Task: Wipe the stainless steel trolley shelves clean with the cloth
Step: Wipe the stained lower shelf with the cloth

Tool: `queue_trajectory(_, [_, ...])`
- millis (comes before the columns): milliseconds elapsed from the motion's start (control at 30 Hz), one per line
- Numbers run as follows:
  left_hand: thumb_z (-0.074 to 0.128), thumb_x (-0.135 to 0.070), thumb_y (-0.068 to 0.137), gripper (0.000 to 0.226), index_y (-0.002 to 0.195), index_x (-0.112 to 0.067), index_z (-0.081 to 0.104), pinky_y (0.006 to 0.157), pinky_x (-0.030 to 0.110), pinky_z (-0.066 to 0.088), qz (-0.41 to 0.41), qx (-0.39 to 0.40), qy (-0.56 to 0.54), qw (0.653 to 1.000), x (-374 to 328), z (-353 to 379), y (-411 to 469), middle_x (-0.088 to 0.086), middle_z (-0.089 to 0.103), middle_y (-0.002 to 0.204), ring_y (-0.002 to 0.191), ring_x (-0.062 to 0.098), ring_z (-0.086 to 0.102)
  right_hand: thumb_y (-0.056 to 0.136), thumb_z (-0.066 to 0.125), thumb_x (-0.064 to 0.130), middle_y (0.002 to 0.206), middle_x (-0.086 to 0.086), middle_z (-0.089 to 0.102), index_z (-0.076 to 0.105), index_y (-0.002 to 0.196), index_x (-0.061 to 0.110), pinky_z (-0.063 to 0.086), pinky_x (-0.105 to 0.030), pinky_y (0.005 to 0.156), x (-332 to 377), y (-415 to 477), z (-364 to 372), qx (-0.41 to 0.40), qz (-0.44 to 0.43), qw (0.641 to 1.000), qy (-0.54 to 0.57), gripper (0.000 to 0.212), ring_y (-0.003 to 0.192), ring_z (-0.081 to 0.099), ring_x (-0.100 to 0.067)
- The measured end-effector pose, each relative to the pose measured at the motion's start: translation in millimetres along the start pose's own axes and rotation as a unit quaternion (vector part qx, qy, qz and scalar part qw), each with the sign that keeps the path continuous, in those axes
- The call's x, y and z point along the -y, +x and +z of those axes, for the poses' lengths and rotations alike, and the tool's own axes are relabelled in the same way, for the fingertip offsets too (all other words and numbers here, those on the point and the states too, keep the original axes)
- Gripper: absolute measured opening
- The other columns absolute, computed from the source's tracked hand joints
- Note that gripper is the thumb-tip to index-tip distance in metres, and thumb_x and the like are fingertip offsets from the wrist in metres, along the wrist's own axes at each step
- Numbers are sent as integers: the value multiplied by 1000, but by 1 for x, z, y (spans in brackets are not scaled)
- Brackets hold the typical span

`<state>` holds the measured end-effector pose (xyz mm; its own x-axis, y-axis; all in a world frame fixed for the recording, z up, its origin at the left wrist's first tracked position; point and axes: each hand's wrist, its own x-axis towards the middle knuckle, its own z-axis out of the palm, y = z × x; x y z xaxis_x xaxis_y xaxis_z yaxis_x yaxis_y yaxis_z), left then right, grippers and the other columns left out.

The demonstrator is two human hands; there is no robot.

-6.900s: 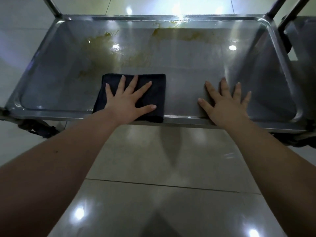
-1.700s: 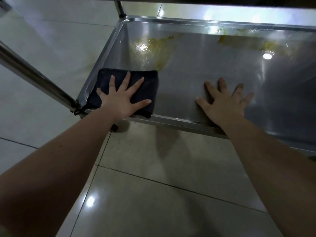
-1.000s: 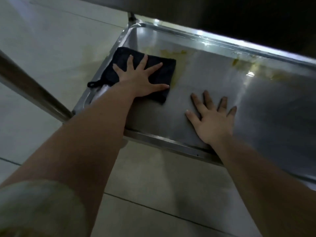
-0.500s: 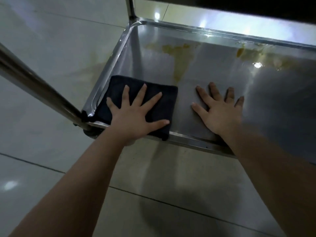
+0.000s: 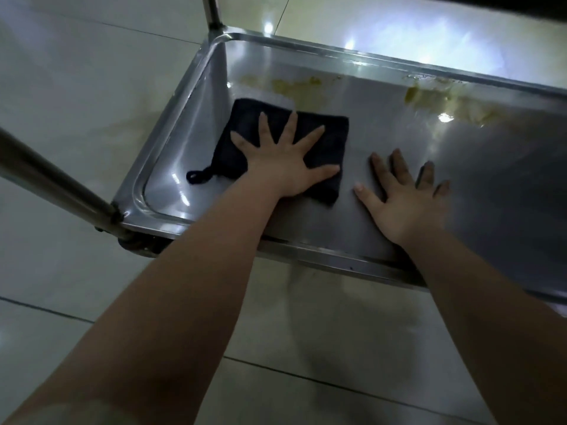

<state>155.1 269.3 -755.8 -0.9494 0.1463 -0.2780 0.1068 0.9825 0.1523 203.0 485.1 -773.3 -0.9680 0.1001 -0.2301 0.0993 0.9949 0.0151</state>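
I'm mid-wipe, left hand (image 5: 282, 167) pressing the cloth (image 5: 329, 148) flat-fingered at the left end of the shelf (image 5: 491, 185), right hand (image 5: 405, 204) splayed empty beside it, and next I push toward what looks like yellowish residue (image 5: 294, 85) by the far rim.

One dark cloth (image 5: 336, 142), just the one, and one steel shelf (image 5: 475, 185) in shot. Two grips: left grip (image 5: 282, 168), right grip (image 5: 405, 208). Two yellowish stains, left stain (image 5: 294, 85) and right stain (image 5: 423, 98). Two trolley posts, near post (image 5: 52, 182), far post (image 5: 211, 10).
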Motion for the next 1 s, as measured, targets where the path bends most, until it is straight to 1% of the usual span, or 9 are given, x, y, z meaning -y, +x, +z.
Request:
queue_trajectory(133, [26, -89, 78, 83, 149, -56, -4, 101, 80, -11, -9, 10, -29, 999, -10, -21, 47, -8, -18, 163, 144, 42, -25, 84, 10, 83, 163, 15, -11, -6, 150, 53, -5, -62, 116, 0, -1, -2, -4, -7, 1000, 8, 74, 149, -11, -38])
queue_trajectory(233, [26, -87, 81, 81, 150, -55, -2, 103, 78, -11, -6, 5, -26, 1000, -10, -20, 45, -8, -17, 163, 145, 40, -24, 84, 11, 84, 163, 16, -10, -6, 150, 53, -6, -62, 116, 0, 0, -3, -11, -1, 1000, 20, 75, 149, -11, -36])
queue_trajectory(400, [19, -91, 76, 83, 146, -58, -11, 104, 78, -10, 2, 18, 4, 1000, -6, 2, -17, -12, -22, 161, 145, 36, -26, 83, 11, 84, 163, 15, -11, -6, 150, 52, -5, -63, 116, 0, 2, -4, 9, -5, 1000, 20, 76, 149, -10, -36])
queue_trajectory(467, [15, -91, 74, 83, 144, -60, -16, 105, 77, -8, 9, 25, 18, 999, -10, 13, -51, -13, -25, 160, 145, 36, -26, 86, 16, 81, 163, 15, -10, -3, 151, 50, -6, -62, 116, -2, 3, -8, 20, -23, 999, 37, 75, 149, -10, -35])
queue_trajectory(567, [4, -91, 67, 85, 141, -60, -22, 106, 76, -7, 16, 30, 36, 999, -17, 25, -92, -12, -28, 159, 145, 36, -27, 91, 27, 73, 164, 10, -1, 8, 154, 42, 0, -59, 118, -24, 1, -19, -5, -48, 998, 43, 72, 151, -2, -29])
queue_trajectory(633, [2, -90, 67, 84, 141, -58, -24, 106, 76, -8, 16, 27, 36, 999, -23, 29, -101, -11, -29, 159, 144, 37, -28, 89, 24, 76, 164, 11, -3, 7, 154, 44, 0, -60, 117, -49, -4, -18, -12, -21, 1000, 10, 74, 151, -4, -30])
queue_trajectory(700, [5, -88, 72, 82, 142, -56, -24, 105, 78, -8, 11, 21, 42, 999, -30, 31, -97, -9, -30, 159, 144, 40, -28, 84, 18, 82, 164, 12, -10, 0, 152, 49, -4, -61, 117, -64, -8, -12, 5, 8, 1000, 7, 77, 149, -9, -39])
queue_trajectory(767, [7, -87, 75, 82, 144, -55, -22, 103, 79, -7, 11, 12, 47, 999, -39, 31, -82, -9, -28, 159, 144, 41, -27, 82, 12, 84, 164, 9, -12, -6, 151, 50, -3, -59, 118, -67, -9, -4, 5, 13, 1000, -4, 79, 147, -10, -45])
queue_trajectory(1000, [13, -83, 84, 76, 148, -53, -14, 100, 80, -10, 10, -1, 21, 1000, -82, 10, 17, -7, -24, 161, 143, 43, -27, 80, 7, 82, 164, 6, -8, -6, 152, 48, -2, -57, 118, -69, -12, 2, -26, -5, 1000, -1, 81, 147, -7, -46])
